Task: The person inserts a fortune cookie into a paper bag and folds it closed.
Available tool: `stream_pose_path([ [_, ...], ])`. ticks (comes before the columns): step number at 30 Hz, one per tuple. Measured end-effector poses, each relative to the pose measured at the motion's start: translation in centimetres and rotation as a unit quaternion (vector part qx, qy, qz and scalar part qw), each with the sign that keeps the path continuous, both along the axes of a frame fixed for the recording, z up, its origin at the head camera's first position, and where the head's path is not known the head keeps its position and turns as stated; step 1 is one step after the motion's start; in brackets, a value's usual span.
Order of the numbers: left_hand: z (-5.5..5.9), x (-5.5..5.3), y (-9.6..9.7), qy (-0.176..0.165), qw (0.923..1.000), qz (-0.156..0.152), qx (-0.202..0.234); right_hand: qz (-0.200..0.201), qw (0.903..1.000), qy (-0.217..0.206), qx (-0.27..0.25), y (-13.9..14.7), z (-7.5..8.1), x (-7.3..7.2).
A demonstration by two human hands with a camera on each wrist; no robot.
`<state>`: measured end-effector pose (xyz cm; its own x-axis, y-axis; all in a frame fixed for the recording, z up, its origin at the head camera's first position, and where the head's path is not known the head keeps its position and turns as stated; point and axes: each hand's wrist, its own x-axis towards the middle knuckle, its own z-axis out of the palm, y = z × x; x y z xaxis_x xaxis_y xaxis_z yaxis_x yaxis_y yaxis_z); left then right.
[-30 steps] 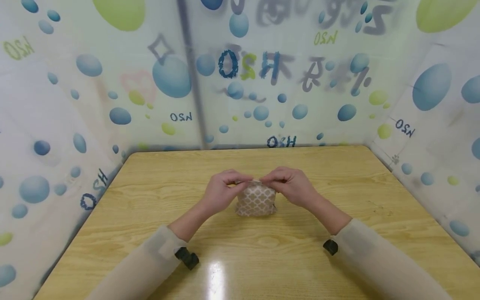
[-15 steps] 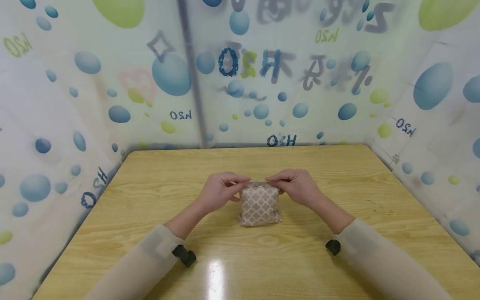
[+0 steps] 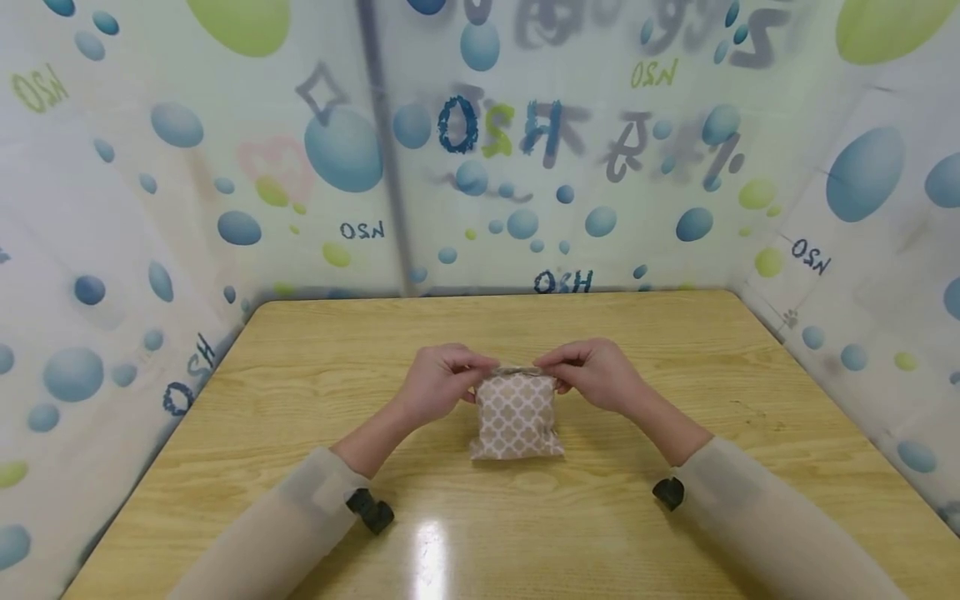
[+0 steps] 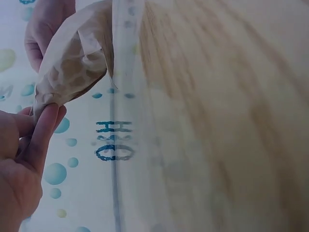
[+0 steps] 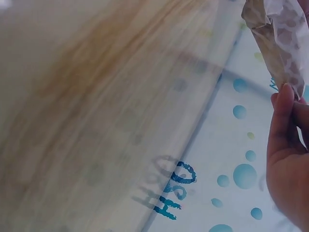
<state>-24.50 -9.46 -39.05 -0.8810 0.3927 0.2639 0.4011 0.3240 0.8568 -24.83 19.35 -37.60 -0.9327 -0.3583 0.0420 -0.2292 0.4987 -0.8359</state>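
Note:
A small tan paper bag (image 3: 517,417) with a white lattice pattern is held at the middle of the table, its top edge folded over. My left hand (image 3: 438,385) pinches the top left corner between thumb and fingers. At the top right corner, my right hand (image 3: 592,375) pinches the fold the same way. In the left wrist view the bag (image 4: 72,72) looks bulged, with the left thumb and fingers on its corner. The right wrist view shows the bag (image 5: 280,43) crumpled along its side above the right fingertips (image 5: 285,92). What the bag contains is hidden.
A light wooden table (image 3: 300,358) spreads around both hands. Behind it and at both sides hang pale curtains (image 3: 600,167) printed with blue and green bubbles. Black wrist devices (image 3: 370,510) sit below each sleeve cuff.
The bag has tipped so that more of its patterned front shows, its bottom edge now nearer me. My hands have spread slightly apart along the top, both still gripping it.

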Motion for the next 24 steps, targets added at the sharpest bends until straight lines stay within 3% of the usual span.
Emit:
stream_pose_path([
  [3,-0.1,-0.2,-0.1,-0.021,0.9998,-0.002,-0.005,0.003,0.9991,-0.041,-0.007,0.0,0.2,-0.2],
  [6,-0.1,-0.4,-0.5,-0.065,0.9978,-0.003,-0.01,0.011,0.996,-0.086,-0.022,0.0,0.3,-0.3],
  [10,-0.2,-0.7,-0.9,-0.12,0.9928,0.008,0.0,0.005,0.9946,-0.102,-0.019,0.2,0.3,-0.5],
  [18,-0.3,-1.0,-0.4,-0.11,0.9935,0.031,-0.001,-0.028,0.9948,-0.097,0.015,0.1,0.4,-1.0],
  [24,-0.4,-1.4,0.2,-0.149,0.9875,0.049,-0.013,-0.029,0.9927,-0.115,0.022,0.2,0.2,-1.7],
])
